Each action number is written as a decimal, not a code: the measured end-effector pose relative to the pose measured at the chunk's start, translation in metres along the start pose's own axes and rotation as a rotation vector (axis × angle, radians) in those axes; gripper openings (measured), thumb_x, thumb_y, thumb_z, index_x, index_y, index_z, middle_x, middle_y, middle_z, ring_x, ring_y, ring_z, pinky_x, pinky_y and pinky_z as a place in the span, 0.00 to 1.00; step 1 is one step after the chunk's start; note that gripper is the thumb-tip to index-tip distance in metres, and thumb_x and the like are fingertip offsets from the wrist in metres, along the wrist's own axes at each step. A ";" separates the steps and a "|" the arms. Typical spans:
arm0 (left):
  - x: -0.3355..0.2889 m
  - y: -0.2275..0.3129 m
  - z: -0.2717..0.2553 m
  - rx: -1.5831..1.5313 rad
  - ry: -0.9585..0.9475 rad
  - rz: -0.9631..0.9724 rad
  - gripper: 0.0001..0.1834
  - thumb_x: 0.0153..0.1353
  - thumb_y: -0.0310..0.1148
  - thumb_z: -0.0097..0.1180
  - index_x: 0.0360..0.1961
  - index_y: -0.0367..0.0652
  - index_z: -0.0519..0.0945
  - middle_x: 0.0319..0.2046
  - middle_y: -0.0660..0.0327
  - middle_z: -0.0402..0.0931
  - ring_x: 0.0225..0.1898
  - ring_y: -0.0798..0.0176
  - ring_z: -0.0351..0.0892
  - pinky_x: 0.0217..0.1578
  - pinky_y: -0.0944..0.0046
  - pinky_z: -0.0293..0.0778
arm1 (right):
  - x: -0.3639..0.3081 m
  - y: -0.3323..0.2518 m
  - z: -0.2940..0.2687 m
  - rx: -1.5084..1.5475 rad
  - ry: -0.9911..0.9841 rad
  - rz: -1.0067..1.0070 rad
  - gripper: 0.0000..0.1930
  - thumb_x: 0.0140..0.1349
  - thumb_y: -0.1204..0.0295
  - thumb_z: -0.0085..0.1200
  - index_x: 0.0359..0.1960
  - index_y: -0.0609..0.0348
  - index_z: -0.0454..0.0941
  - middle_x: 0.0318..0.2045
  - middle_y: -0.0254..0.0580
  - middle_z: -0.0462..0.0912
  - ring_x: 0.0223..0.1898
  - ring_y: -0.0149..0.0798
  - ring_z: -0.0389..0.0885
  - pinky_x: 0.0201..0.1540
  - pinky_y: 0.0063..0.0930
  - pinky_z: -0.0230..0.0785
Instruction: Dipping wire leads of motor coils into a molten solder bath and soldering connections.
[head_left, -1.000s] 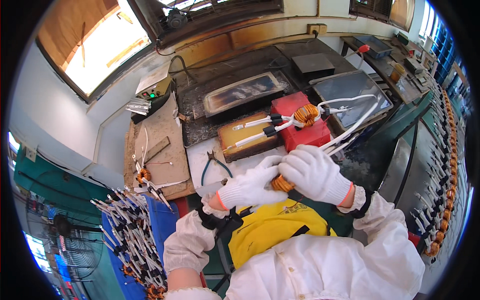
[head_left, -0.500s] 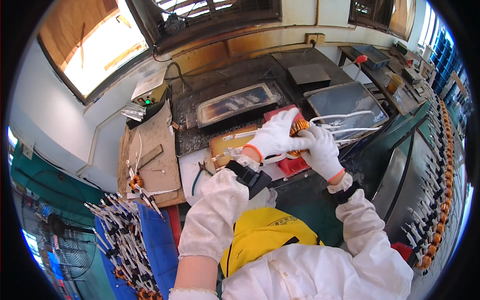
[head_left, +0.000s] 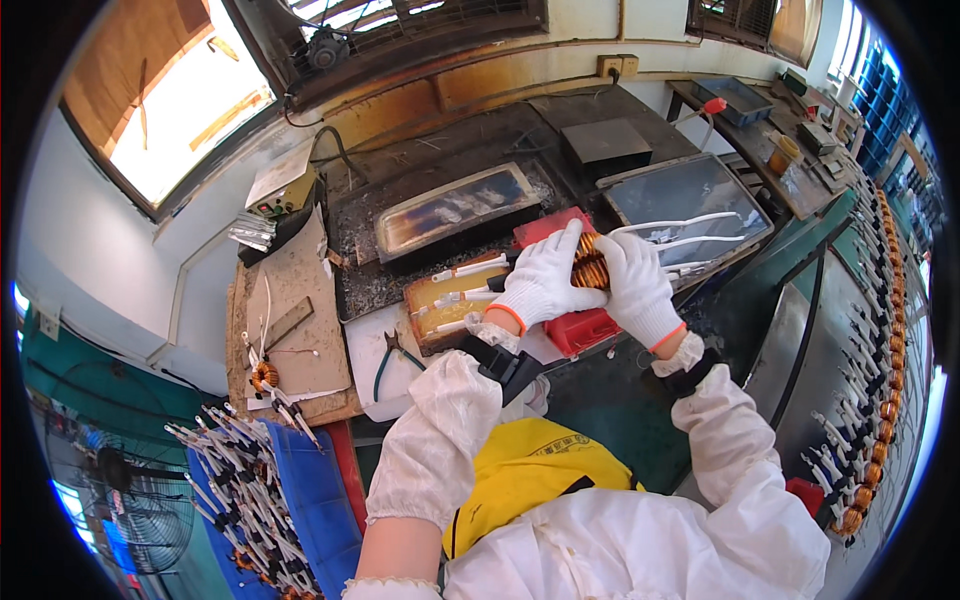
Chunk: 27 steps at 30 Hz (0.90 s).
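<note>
Both my hands wear white knit gloves and close around copper-wound ring coils (head_left: 591,272) above a red block (head_left: 580,331). My left hand (head_left: 548,282) presses on the coils from the left, thumb along their near side. From the right, my right hand (head_left: 640,292) grips them with curled fingers; I cannot tell exactly how many coils lie between the gloves. White-sleeved leads (head_left: 690,222) stick out to the right over a grey-surfaced tray (head_left: 765,235). More white leads (head_left: 468,270) reach left across a shallow tray with an amber filling (head_left: 425,300).
Behind the hands sits a rectangular pot with a scorched surface (head_left: 455,210). Green-handled pliers (head_left: 388,362) lie at the left. A blue bin (head_left: 315,490) full of leaded coils stands lower left, a row of coils (head_left: 880,440) runs along the right, and a control box (head_left: 282,188) sits far left.
The coils have turned between my gloves, and more of their copper windings now show. My hands stay over the red block, while the whole view has shifted slightly.
</note>
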<state>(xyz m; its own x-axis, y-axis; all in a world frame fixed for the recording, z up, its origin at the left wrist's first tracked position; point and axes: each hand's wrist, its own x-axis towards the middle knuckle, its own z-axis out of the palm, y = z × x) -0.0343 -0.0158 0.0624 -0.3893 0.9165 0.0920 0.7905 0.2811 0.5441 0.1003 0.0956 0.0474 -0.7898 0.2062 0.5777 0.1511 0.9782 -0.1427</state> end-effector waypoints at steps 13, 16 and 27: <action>-0.018 0.000 0.022 0.162 0.353 0.124 0.52 0.42 0.50 0.62 0.63 0.30 0.55 0.56 0.41 0.64 0.57 0.46 0.66 0.62 0.55 0.56 | 0.039 0.009 -0.006 0.084 -0.261 -0.197 0.35 0.37 0.72 0.63 0.53 0.56 0.65 0.49 0.46 0.72 0.55 0.51 0.68 0.58 0.40 0.61; -0.033 0.003 0.028 0.236 0.418 0.153 0.49 0.41 0.48 0.64 0.62 0.32 0.58 0.57 0.42 0.63 0.59 0.46 0.64 0.64 0.52 0.54 | 0.040 0.010 -0.007 0.067 -0.297 -0.179 0.36 0.36 0.74 0.64 0.53 0.54 0.65 0.49 0.46 0.72 0.55 0.51 0.68 0.58 0.40 0.61; -0.132 -0.052 0.007 0.612 0.604 -0.160 0.43 0.40 0.41 0.67 0.59 0.42 0.64 0.54 0.49 0.63 0.55 0.45 0.63 0.59 0.45 0.57 | 0.042 0.011 -0.004 0.118 -0.291 -0.189 0.36 0.33 0.77 0.65 0.51 0.55 0.65 0.47 0.49 0.72 0.52 0.55 0.70 0.54 0.41 0.65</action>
<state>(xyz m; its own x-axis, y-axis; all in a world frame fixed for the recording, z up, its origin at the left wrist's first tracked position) -0.0212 -0.1499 0.0163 -0.5640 0.5945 0.5731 0.7528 0.6555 0.0609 0.0713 0.1152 0.0732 -0.9358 -0.0106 0.3523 -0.0702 0.9851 -0.1569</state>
